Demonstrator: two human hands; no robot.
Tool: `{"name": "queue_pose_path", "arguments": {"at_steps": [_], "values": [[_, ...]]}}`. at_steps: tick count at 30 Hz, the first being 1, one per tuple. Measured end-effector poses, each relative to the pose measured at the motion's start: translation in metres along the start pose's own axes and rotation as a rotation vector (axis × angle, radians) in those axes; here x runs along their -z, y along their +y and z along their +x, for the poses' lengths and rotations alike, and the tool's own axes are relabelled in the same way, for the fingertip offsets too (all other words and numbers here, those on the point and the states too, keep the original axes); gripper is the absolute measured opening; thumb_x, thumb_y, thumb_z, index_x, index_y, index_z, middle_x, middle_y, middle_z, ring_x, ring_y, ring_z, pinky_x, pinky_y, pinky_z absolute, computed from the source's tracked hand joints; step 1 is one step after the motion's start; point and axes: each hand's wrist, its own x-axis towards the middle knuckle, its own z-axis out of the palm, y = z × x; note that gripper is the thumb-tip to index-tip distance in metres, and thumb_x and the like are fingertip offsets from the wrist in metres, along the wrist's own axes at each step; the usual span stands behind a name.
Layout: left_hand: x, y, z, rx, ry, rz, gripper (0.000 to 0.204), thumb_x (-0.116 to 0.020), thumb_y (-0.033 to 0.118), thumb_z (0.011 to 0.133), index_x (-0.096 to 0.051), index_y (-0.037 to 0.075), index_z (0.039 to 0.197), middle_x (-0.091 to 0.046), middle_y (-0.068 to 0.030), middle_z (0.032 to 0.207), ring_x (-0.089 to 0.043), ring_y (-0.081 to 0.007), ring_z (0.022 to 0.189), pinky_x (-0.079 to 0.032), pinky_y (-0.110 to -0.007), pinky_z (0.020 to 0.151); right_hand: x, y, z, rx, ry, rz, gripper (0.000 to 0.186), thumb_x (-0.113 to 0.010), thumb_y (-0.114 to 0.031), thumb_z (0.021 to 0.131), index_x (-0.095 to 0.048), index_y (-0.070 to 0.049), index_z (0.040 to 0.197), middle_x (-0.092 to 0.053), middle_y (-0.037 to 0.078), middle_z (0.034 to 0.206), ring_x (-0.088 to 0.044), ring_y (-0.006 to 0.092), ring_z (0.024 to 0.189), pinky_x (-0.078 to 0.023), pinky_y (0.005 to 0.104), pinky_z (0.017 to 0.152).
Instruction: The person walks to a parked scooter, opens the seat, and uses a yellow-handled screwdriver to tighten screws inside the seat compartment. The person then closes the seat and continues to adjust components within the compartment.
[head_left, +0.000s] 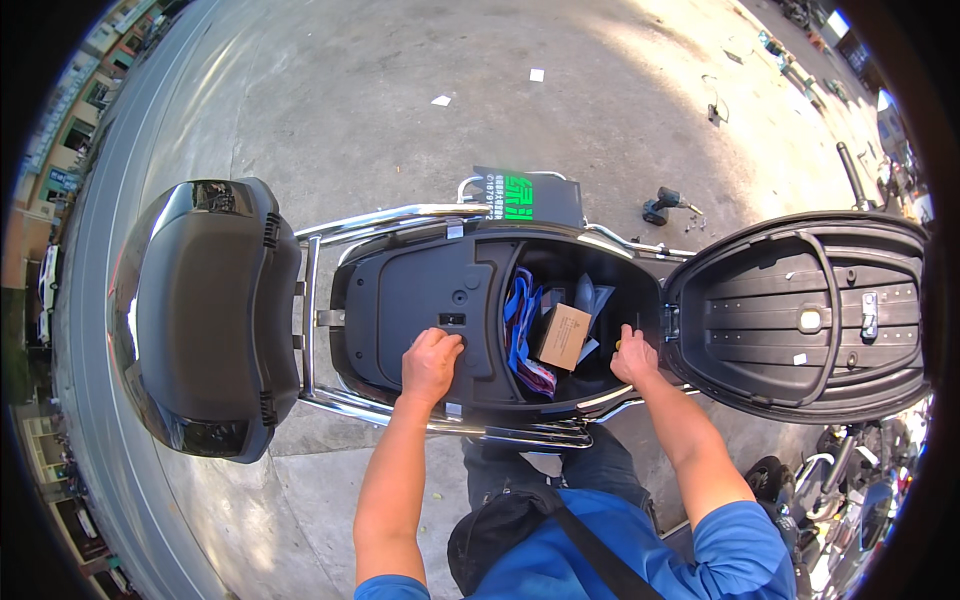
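With my left hand point(431, 362) resting curled on the black plastic tray panel point(415, 300) and my right hand point(634, 357) clenched, its contents hidden, inside the open under-seat compartment point(600, 262), the raised black seat point(800, 318) could drop onto my wrists.

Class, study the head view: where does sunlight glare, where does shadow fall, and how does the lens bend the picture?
Head view: sun glares off the glossy black rear storage box and pale concrete ground; the open under-seat compartment lies in shadow around the left hand and right hand; fisheye curves the chrome rail and darkens the corners.
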Motion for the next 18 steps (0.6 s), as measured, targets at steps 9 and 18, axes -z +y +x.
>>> {"name": "queue_pose_path", "arguments": {"at_steps": [9, 18], "values": [[0.0, -0.005, 0.0, -0.033, -0.015, -0.022, 0.012, -0.081, 0.009, 0.086, -0.077, 0.01, 0.098, -0.069, -0.0047, 0.092, -0.07, -0.0288, 0.089, -0.059, -0.042, 0.075, 0.01, -0.002, 0.006, -0.039, -0.134, -0.063, 0.043, -0.066, -0.034, 0.103, -0.054, -0.006, 0.133, -0.072, 0.029, 0.117, -0.072, 0.0495, 0.111, -0.058, 0.0571, 0.095], [0.0, 0.0, 0.003, 0.025, -0.018, -0.043, 0.009, -0.081, 0.011, 0.088, -0.079, 0.01, 0.096, -0.069, -0.0047, 0.092, -0.07, -0.0288, 0.089, -0.059, -0.042, 0.076, 0.024, 0.001, 0.014, -0.046, -0.177, -0.076, 0.049, -0.071, -0.027, 0.098, -0.054, -0.002, 0.136, -0.064, 0.03, 0.131, -0.068, 0.0506, 0.12, -0.056, 0.0567, 0.102]]}}
